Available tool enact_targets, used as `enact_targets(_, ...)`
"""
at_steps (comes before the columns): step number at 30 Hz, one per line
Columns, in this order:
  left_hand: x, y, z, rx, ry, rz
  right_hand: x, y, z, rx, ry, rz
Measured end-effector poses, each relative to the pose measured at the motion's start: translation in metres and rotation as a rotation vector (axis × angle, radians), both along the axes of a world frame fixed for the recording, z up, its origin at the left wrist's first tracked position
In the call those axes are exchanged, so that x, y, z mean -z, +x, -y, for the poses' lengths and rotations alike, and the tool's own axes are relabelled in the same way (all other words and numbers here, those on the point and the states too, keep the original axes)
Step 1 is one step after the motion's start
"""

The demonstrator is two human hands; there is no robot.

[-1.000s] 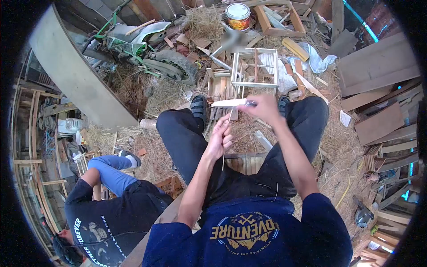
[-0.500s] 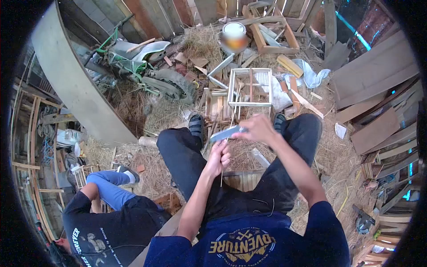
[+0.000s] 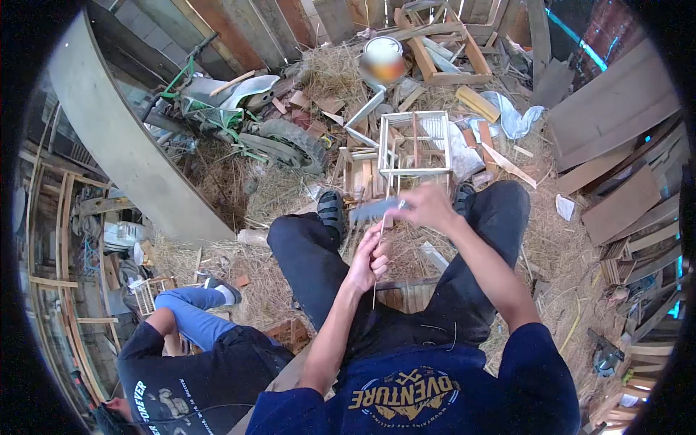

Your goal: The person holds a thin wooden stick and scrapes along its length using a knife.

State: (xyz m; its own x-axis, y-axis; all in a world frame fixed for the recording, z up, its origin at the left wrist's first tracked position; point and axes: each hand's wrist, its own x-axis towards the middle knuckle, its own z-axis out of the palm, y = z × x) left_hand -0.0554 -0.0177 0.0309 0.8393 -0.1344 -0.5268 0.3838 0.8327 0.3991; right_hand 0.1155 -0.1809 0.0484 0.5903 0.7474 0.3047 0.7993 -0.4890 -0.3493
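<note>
My left hand (image 3: 368,262) is closed round a thin stick (image 3: 375,290), which runs up and down between my knees. Just above it and to the right, my right hand (image 3: 428,208) is closed on the handle end of a knife (image 3: 373,210) with a wide grey blade. The blade points left and lies across the stick's upper part. Beyond my hands stands a pale wooden frame (image 3: 415,172) with thin slats.
A person (image 3: 203,377) in a dark shirt sits at the lower left. A motorcycle (image 3: 239,130), a curved board (image 3: 130,145), a bucket (image 3: 383,52), a wooden crate frame (image 3: 464,78), stacked boards (image 3: 616,109) and straw (image 3: 268,268) surround me.
The whole view has shifted, with the scene slightly further right. The knife blade has turned flatter and now sits across the stick, a little higher above my left hand.
</note>
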Motion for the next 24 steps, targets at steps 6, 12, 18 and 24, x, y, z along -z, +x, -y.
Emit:
enact_targets(6, 0.002, 0.003, -0.001, 0.07, 0.019, 0.028, -0.003, 0.035, 0.018, 0.427, 0.133, -0.204)
enact_targets(12, 0.008, 0.007, -0.006, 0.057, 0.059, 0.015, -0.002, 0.0, 0.008, 0.011, 0.122, -0.038)
enact_targets(18, 0.01, 0.005, 0.002, 0.101, 0.112, 0.039, -0.01, 0.035, 0.015, 0.387, 0.183, -0.337)
enact_targets(24, 0.024, 0.015, 0.002, 0.075, 0.315, 0.124, -0.008, 0.001, 0.01, 0.197, 0.138, -0.65)
